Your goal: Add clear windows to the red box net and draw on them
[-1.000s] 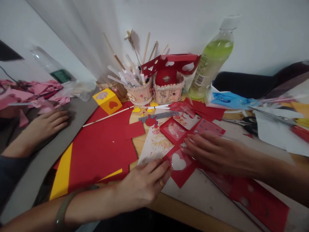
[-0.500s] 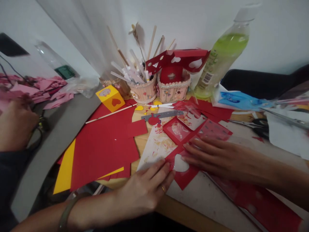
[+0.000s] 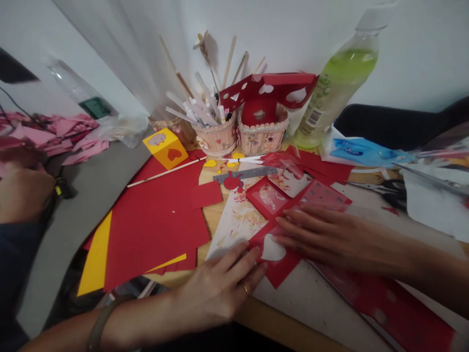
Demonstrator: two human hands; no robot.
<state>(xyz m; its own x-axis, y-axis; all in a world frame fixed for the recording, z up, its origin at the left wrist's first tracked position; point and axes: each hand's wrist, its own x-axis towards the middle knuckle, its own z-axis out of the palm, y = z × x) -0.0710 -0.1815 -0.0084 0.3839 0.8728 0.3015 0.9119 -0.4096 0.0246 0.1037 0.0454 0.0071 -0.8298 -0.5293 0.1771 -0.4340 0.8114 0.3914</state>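
A red paper box cutout [image 3: 276, 277] with a heart-shaped window lies on the white paper in front of me, clear film over part of it. My right hand [image 3: 330, 237] rests flat across it, fingers stretched out side by side. My left hand [image 3: 227, 276], with a ring and a bangle, has bent fingers closed at the cutout's left edge. Its thumb is hidden. Just beyond the fingers, a square red frame panel [image 3: 252, 193] belongs to the same cutout. Behind it, a grey ruler [image 3: 256, 172] carries a small red paper piece [image 3: 232, 182].
Red card sheets [image 3: 157, 225] and a yellow box [image 3: 166, 149] lie left. Behind stand a pen basket [image 3: 216, 139], another basket [image 3: 264, 139] and a green drink bottle [image 3: 335, 93]. Scissors [image 3: 397, 188] lie right. Another person's hand [image 3: 25, 190] is among pink paper scraps at far left.
My hands stay on the red cutout almost unmoved. The view has shifted slightly. At far left, the other person's hand has moved a little to the left.
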